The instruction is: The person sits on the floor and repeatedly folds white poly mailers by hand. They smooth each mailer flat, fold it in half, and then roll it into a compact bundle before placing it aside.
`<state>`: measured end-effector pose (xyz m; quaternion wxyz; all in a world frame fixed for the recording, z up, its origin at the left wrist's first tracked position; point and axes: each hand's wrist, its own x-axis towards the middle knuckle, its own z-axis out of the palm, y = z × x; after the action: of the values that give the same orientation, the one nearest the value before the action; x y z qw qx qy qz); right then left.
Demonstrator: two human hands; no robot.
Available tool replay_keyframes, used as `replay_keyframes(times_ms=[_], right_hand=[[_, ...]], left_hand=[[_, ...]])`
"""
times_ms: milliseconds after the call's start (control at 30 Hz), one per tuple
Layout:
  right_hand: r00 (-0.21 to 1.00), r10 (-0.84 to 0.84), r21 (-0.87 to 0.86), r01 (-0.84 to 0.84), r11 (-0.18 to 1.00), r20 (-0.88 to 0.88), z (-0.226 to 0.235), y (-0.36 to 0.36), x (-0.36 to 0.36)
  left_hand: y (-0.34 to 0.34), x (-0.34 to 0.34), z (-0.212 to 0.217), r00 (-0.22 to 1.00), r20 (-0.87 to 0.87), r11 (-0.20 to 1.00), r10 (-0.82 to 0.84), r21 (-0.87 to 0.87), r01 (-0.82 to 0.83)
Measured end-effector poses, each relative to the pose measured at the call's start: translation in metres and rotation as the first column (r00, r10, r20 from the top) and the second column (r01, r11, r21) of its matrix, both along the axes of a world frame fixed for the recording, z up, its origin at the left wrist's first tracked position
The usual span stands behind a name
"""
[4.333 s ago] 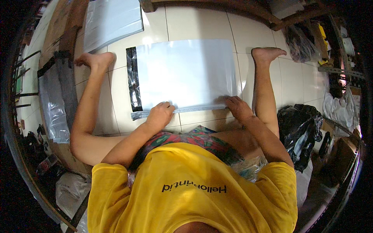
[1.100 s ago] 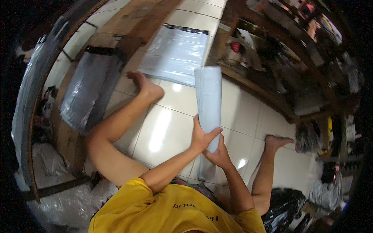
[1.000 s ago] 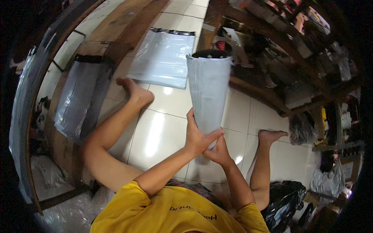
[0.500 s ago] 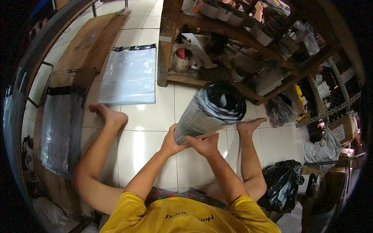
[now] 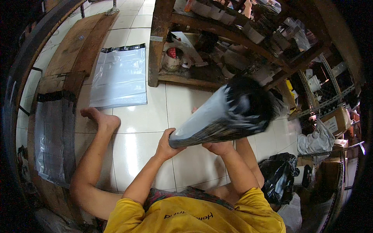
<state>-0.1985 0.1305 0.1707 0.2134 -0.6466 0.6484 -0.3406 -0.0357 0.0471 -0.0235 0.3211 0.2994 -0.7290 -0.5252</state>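
I sit on a white tiled floor (image 5: 140,128) with my legs spread. Both hands hold up a grey plastic mailer bag (image 5: 221,116) with a black inside, lifted off the floor and pointing up to the right; its far end is blurred. My left hand (image 5: 168,143) grips the bag's near left corner. My right hand (image 5: 220,146) holds its near edge from below, mostly hidden by the bag. My left foot (image 5: 99,117) rests on the tiles to the left.
A flat stack of grey mailer bags (image 5: 120,75) lies on the floor ahead left. More bags (image 5: 50,139) lie on a wooden board (image 5: 75,46) at far left. A cluttered wooden shelf (image 5: 217,42) stands ahead. A black plastic bag (image 5: 281,176) sits at my right.
The bag lay flat on the floor under both hands 4.3 s ago. I have since lifted it, and it has swung from upright toward the right as my view turned right.
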Motion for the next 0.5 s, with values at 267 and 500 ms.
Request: replay_keyframes(times_ms=[267, 500], right_hand=[[0.905, -0.194, -0.151, 0.146, 0.978, -0.379, 0.043, 0.009, -0.03], [0.991, 0.067, -0.338, -0.103, 0.935, -0.116, 0.208, -0.055, 0.009]], left_hand=[[0.006, -0.004, -0.005, 0.999, 0.027, 0.999, 0.046, -0.019, -0.045], [0.009, 0.0, -0.023, 0.997, -0.013, 0.997, 0.076, 0.012, -0.075]])
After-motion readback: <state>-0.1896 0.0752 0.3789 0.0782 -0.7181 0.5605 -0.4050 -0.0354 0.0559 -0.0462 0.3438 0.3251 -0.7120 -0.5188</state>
